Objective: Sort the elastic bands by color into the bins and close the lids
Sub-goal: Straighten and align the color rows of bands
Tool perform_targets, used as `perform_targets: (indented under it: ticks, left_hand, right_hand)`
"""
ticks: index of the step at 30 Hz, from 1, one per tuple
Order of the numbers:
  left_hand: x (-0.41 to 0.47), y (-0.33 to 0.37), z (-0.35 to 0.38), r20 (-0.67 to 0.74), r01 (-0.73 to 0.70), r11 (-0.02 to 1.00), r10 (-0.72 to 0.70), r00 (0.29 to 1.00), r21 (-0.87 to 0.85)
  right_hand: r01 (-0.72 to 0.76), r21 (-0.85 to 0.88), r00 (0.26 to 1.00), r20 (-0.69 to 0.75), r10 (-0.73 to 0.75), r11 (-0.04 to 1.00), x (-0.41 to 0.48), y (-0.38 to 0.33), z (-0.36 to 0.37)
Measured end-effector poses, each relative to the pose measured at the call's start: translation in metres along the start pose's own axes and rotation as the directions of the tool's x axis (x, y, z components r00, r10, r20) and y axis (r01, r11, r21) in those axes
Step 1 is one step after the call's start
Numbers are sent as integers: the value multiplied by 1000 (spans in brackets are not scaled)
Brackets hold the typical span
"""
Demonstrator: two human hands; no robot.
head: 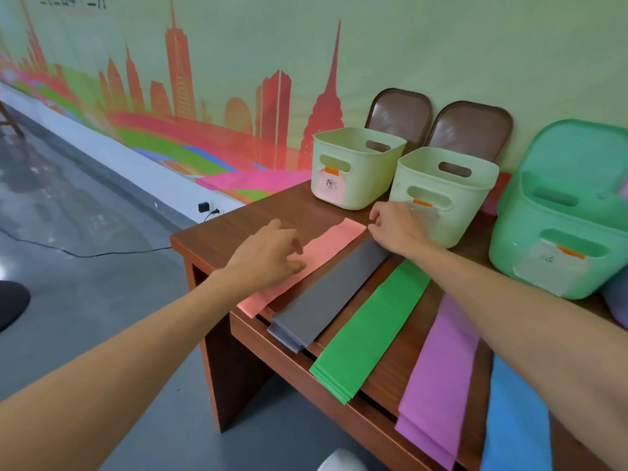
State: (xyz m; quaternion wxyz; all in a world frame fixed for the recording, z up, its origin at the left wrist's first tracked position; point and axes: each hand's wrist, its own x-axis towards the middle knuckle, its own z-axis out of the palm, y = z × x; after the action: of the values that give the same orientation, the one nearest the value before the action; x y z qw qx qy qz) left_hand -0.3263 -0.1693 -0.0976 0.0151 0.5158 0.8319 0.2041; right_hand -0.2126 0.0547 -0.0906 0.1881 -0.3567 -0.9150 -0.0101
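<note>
Several flat elastic bands lie side by side across the wooden table (234, 229): pink (326, 248), grey (334, 294), green (370, 331), purple (441, 368) and blue (513, 419). My left hand (268, 256) rests on the middle of the pink band with fingers curled down onto it. My right hand (397, 229) pinches the far end of the pink band, just in front of the second bin. Two pale green bins (353, 185) (452, 219) stand open at the back. A larger teal bin (543, 253) stands at the right.
Two brown lids (397, 110) (472, 127) lean on the wall behind the pale bins. A teal lid (577, 147) leans behind the teal bin. The near ends of the bands hang over the table's front edge. Grey floor and a cable lie to the left.
</note>
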Motion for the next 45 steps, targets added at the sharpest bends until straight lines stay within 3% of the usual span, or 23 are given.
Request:
perform_targets:
  ticks: [2,6,10,17,21,27,32,35,39,42,45]
  left_hand:
    - [-1,14,3,-28,-93,992,91,995,-90]
    - [-1,55,7,-5,-231,958,233,972,-167]
    - [5,109,20,-61,-377,906,372,926,-193]
    - [-4,213,59,-11,-481,795,514,858,-370]
    - [-6,253,81,51,-518,779,569,821,-354]
    - [-5,286,102,247,-566,811,585,773,-149]
    - [1,291,112,299,-550,834,517,802,36]
    - [2,292,109,282,-544,837,509,813,56]
    - [0,294,103,180,-552,833,550,816,-45]
    - [-1,296,99,60,-568,806,583,810,-166]
    - [-4,298,94,-30,-575,784,586,810,-232]
  right_hand:
    - [63,-48,997,58,-60,997,-10,16,-17]
    - [142,47,934,325,-149,989,-44,55,-65]
    - [115,25,893,435,-114,993,-89,104,-112]
    - [-128,85,905,418,81,988,-173,203,-162]
    - [-157,56,921,369,126,986,-204,239,-161]
    - [-128,136,929,363,71,982,-223,258,-142]
    - [-93,142,942,332,41,986,-228,262,-135]
    - [-77,118,936,350,31,990,-231,262,-134]
    - [-39,85,956,294,12,996,-231,253,-138]
    - [-64,225,977,212,15,972,-228,239,-146]
    - [-180,424,970,225,89,888,-226,220,-158]
